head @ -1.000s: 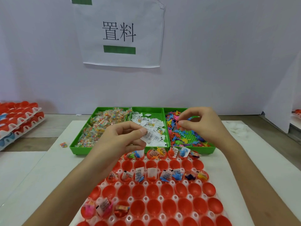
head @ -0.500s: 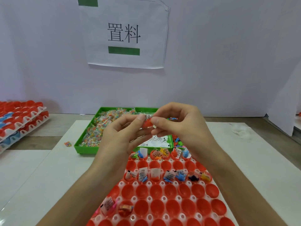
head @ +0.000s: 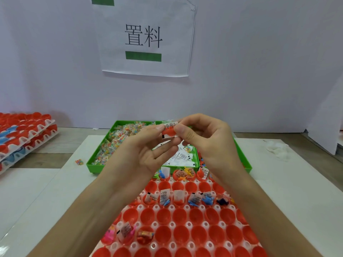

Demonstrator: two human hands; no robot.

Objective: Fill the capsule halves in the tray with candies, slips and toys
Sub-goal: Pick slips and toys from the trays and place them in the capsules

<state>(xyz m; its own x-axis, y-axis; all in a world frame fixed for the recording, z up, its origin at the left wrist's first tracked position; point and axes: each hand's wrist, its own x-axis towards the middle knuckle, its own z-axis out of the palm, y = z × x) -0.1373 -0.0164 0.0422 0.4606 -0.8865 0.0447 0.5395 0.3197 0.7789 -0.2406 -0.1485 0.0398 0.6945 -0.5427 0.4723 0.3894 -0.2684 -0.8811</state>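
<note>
Both hands meet above the green bins. My left hand (head: 144, 153) pinches a white printed slip (head: 169, 125) at its fingertips, and a second slip (head: 161, 145) shows between its lower fingers. My right hand (head: 207, 141) pinches a small red toy (head: 169, 133) against that slip. Below lies the white tray (head: 206, 223) of red capsule halves (head: 181, 216). Several halves in the far rows and three at the near left hold slips, toys or candy. The candy bin (head: 118, 143) and the slip bin (head: 182, 157) are visible; the toy bin (head: 243, 157) is mostly hidden by my right hand.
Stacked trays of red and blue capsules (head: 22, 134) sit at the left edge. A loose candy (head: 79, 161) lies on the white mat left of the bins. A crumpled white scrap (head: 276, 149) is at the right. A paper sign (head: 146, 38) hangs on the wall.
My right hand left the toy bin with a red toy and came to my left hand. Both hands rose together and now hold the toy and slip between them.
</note>
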